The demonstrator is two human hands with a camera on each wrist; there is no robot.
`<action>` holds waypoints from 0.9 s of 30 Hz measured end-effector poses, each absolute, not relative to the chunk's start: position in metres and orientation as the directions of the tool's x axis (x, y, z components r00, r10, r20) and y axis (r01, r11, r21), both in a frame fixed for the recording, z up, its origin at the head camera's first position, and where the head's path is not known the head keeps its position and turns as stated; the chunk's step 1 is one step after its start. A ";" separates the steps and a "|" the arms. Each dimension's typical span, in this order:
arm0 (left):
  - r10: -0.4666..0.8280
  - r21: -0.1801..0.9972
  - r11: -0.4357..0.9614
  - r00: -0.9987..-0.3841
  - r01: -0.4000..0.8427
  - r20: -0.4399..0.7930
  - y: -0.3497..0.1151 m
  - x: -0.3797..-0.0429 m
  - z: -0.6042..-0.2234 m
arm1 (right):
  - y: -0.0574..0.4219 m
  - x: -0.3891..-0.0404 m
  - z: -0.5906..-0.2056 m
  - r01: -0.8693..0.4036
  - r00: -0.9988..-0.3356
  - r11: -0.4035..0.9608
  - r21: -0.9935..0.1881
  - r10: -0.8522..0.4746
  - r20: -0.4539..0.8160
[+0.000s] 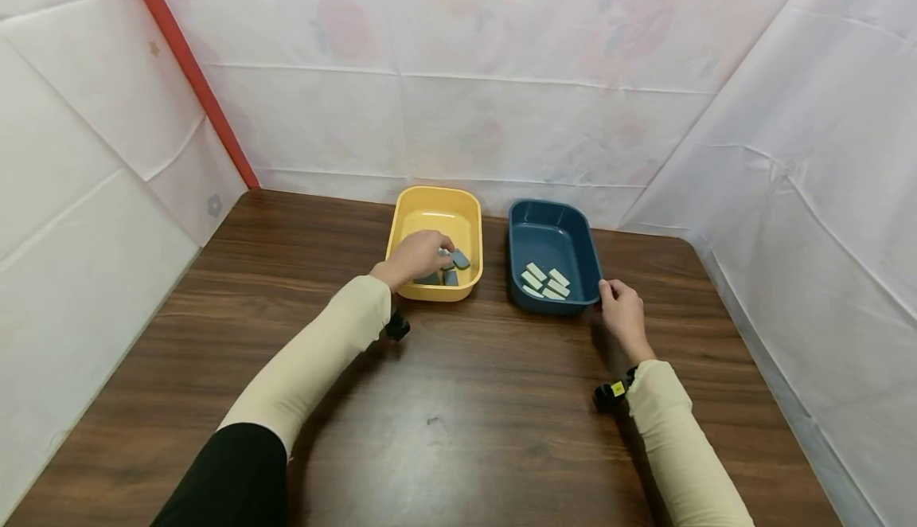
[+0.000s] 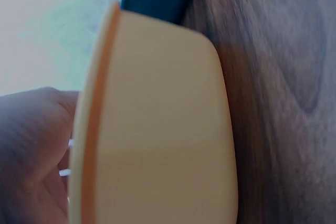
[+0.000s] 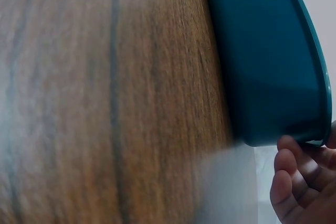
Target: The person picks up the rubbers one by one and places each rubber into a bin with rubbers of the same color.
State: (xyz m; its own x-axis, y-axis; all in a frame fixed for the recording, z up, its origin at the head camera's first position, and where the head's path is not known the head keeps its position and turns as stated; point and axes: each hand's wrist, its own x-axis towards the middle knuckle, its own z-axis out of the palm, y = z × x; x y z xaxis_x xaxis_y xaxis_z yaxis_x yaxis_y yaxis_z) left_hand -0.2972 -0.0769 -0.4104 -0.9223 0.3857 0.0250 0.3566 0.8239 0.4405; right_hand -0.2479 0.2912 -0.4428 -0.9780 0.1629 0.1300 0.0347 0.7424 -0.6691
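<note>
My left hand [image 1: 419, 255] reaches over the near left rim of a yellow plastic bin [image 1: 438, 294], fingers curled down and pinching a small tile among others. Beside the fingertips lies a grey tile [image 1: 460, 259], and more grey tiles [image 1: 450, 278] are on the bin floor, partly hidden by the hand. In the left wrist view the yellow bin's wall [image 2: 163, 114] covers most of the fingers. To the right stands a dark blue bin [image 1: 555, 244], holding several pale tiles [image 1: 558, 277] in its near end. My right hand [image 1: 623, 316] grips this bin's near right corner between thumb and fingers.
Both bins stand side by side near the back of a dark wood-grain table [image 1: 494, 415], with a narrow gap between them. A pale patterned cloth [image 1: 458, 121] hangs behind, and white sheeting encloses both sides. A red pole [image 1: 193, 65] leans at the back left.
</note>
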 end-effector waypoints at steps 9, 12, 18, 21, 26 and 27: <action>0.280 0.395 0.866 -0.951 0.308 0.128 -0.083 -0.282 -0.407 | 0.291 -0.249 -0.447 0.027 -0.977 0.718 -0.695 0.166 0.134; 0.259 0.388 0.871 -0.953 0.301 0.159 -0.085 -0.277 -0.405 | 0.291 -0.249 -0.447 0.028 -0.977 0.716 -0.697 0.167 0.132; 0.234 0.373 0.880 -0.952 0.293 0.197 -0.088 -0.263 -0.398 | 0.289 -0.248 -0.446 0.041 -0.978 0.704 -0.709 0.172 0.115; 0.208 0.379 0.883 -0.954 0.278 0.217 -0.091 -0.256 -0.395 | 0.288 -0.248 -0.444 0.041 -0.979 0.704 -0.709 0.170 0.113; 0.166 0.381 0.887 -0.950 0.260 0.263 -0.098 -0.250 -0.395 | 0.287 -0.248 -0.443 0.035 -0.979 0.716 -0.697 0.164 0.119; 0.156 0.383 0.888 -0.949 0.256 0.273 -0.100 -0.249 -0.396 | 0.287 -0.249 -0.443 0.035 -0.979 0.720 -0.693 0.163 0.120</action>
State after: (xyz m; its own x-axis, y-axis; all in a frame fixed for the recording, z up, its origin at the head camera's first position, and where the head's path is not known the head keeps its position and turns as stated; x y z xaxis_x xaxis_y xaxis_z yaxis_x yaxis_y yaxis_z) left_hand -0.2488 -0.1000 -0.3956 -0.9493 0.1556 0.2731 0.2556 0.8879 0.3826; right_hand -0.2486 0.2868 -0.4427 -0.9793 0.1627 0.1201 0.0346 0.7199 -0.6932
